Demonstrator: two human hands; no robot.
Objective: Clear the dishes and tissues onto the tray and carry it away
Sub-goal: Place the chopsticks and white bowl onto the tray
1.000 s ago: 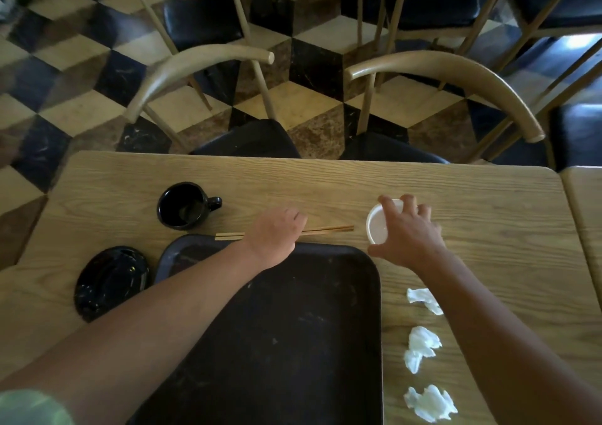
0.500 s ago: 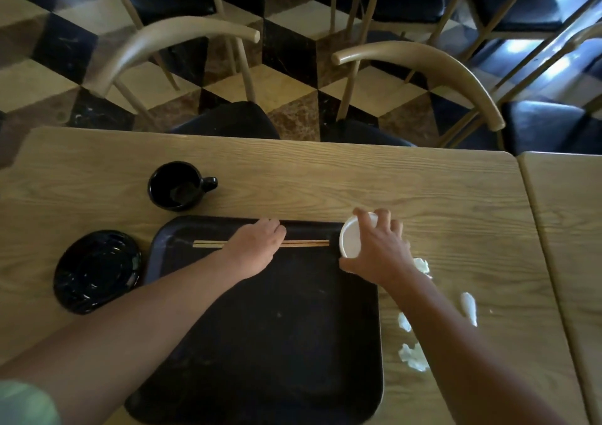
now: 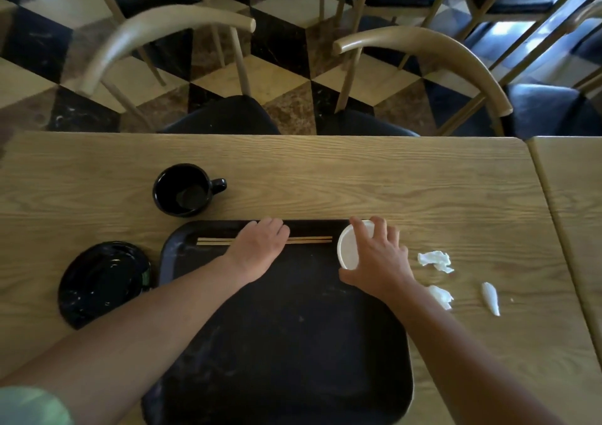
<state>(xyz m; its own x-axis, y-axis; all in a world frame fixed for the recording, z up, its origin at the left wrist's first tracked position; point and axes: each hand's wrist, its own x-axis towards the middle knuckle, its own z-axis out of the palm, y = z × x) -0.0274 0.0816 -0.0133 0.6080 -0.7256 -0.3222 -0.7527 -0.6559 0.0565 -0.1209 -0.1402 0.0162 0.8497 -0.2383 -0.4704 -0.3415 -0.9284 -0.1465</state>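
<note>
A black tray (image 3: 286,336) lies on the wooden table (image 3: 358,180) in front of me. My left hand (image 3: 257,248) rests over a pair of wooden chopsticks (image 3: 309,240) lying along the tray's far edge. My right hand (image 3: 379,258) grips a small white cup (image 3: 348,250), tilted at the tray's far right corner. A black mug (image 3: 182,190) stands beyond the tray on the left. A black plate (image 3: 101,281) lies left of the tray. Crumpled white tissues (image 3: 435,261) lie on the table right of the tray, partly hidden by my right arm.
Two curved-back wooden chairs (image 3: 423,46) with dark seats are pushed in at the table's far side. A second table (image 3: 573,196) abuts on the right. Beyond is a checkered floor (image 3: 286,43) with more chairs.
Both hands have drawn back toward me. The chopsticks went from the table beyond the tray onto the tray's far edge, and the white cup came from the table to the tray's far right corner.
</note>
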